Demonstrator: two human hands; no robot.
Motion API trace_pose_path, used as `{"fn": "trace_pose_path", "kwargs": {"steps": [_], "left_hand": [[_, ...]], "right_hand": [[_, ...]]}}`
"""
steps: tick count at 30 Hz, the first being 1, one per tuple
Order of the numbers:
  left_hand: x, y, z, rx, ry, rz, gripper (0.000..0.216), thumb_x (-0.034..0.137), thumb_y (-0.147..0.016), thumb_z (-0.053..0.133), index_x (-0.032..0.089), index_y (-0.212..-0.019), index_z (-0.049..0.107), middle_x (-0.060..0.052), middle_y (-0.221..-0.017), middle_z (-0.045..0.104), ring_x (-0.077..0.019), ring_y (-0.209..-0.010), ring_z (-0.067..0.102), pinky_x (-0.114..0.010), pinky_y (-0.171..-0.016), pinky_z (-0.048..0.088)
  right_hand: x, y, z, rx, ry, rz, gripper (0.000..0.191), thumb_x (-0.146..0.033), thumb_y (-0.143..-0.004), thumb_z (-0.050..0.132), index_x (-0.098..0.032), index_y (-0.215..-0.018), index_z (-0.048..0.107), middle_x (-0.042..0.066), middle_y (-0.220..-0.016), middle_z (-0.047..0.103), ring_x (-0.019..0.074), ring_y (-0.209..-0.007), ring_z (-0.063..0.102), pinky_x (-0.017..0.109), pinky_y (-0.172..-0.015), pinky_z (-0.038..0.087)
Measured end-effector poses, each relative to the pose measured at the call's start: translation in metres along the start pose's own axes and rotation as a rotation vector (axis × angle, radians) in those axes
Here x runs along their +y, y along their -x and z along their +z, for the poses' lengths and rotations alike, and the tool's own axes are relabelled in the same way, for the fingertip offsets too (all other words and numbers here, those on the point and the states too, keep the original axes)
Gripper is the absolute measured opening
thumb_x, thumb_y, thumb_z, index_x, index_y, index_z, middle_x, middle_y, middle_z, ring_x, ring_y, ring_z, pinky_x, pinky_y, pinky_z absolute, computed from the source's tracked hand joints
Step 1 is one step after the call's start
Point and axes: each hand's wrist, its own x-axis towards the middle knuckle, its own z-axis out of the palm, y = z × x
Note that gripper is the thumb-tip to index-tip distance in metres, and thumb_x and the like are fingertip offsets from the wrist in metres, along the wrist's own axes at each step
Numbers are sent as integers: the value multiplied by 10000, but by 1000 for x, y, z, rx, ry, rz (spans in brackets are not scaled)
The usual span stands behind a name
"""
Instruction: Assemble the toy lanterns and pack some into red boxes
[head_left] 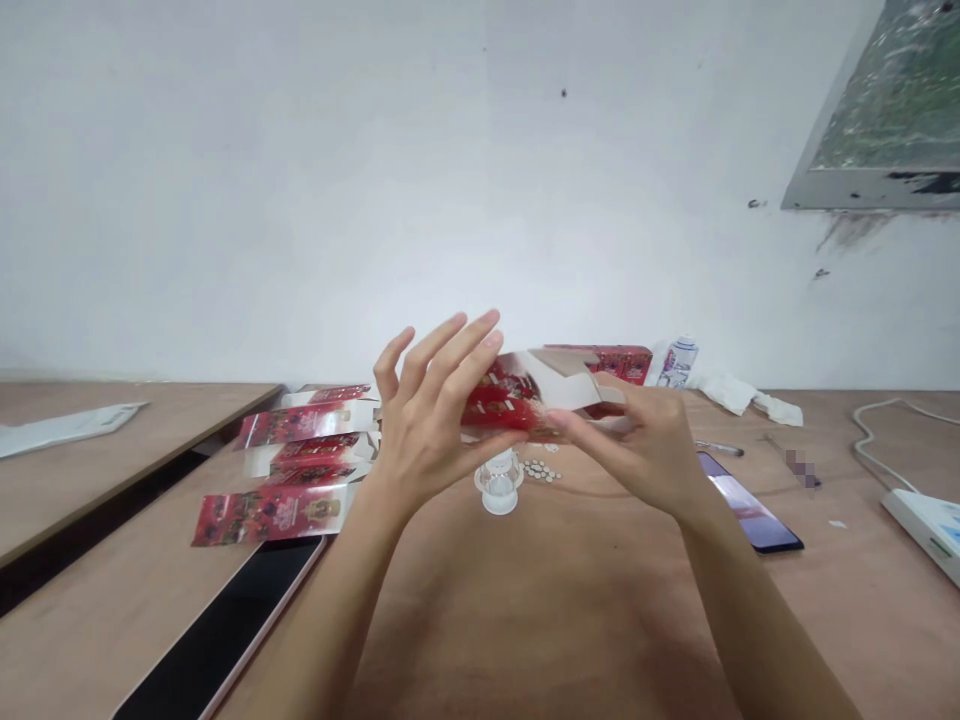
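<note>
Above the middle of the table I hold a red printed cardboard box (501, 398), turned on its side with white flaps standing out at its right end. My left hand (431, 425) is around the left end, thumb along the lower edge and fingers raised over the top. My right hand (645, 435) grips the flap end between thumb and fingers. Below the box stands a small clear plastic jar (500, 485), partly hidden. Several small round pale pieces (541, 470) lie beside it. Flattened red cartons (274, 515) are spread left of my left hand.
A dark-screened phone (225, 625) lies front left, another phone (754, 510) at right. Red boxes (626, 364) stand along the wall, near a printed pack (681, 362) and crumpled white tissue (731, 390). A pen (720, 449) and a white corded device (926, 525) are at right.
</note>
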Motion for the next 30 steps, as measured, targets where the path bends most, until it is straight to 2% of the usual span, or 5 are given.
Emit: {"fn": "trace_pose_path", "kwargs": {"steps": [6, 10, 15, 21, 30], "left_hand": [[1, 3, 14, -223, -5, -5, 818, 474, -799, 589, 154, -1432, 179, -174, -1399, 439, -290, -1277, 439, -483, -1081, 282], [-4, 7, 17, -149, 25, -8, 576, 265, -823, 592, 174, -1346, 369, -115, -1207, 630, -216, -1078, 617, -329, -850, 518], [-6, 10, 11, -22, 147, 35, 271, 161, -836, 565, 246, -1092, 591, 9, -934, 739, -137, -815, 699, -237, -653, 558], [-4, 8, 10, 59, 158, 65, 299, 182, -825, 598, 253, -1115, 583, 5, -969, 732, -148, -894, 687, -278, -759, 566], [7, 3, 13, -241, 251, -19, 701, 398, -847, 536, 165, -1424, 212, -164, -1432, 391, -261, -1314, 391, -426, -1040, 392]], "right_hand": [[10, -6, 10, -78, -235, 312, 326, -421, -809, 611, -199, -1048, 610, 60, -976, 699, 200, -838, 671, 299, -650, 557], [15, -3, 9, -263, -324, 362, 558, -432, -833, 579, -281, -1336, 390, 103, -1256, 569, 231, -1035, 617, 372, -753, 571], [21, 2, 8, -170, -360, 388, 628, -514, -826, 552, -314, -1374, 322, 140, -1413, 394, 285, -1227, 474, 442, -834, 541], [11, 1, 5, -155, -378, 256, 776, -569, -760, 600, -302, -1402, 252, 153, -1358, 439, 265, -1127, 557, 423, -842, 542], [2, 4, 23, 115, -2, 107, 929, -362, -743, 703, -315, -1448, 100, 140, -1395, 386, 282, -1222, 476, 439, -883, 529]]}}
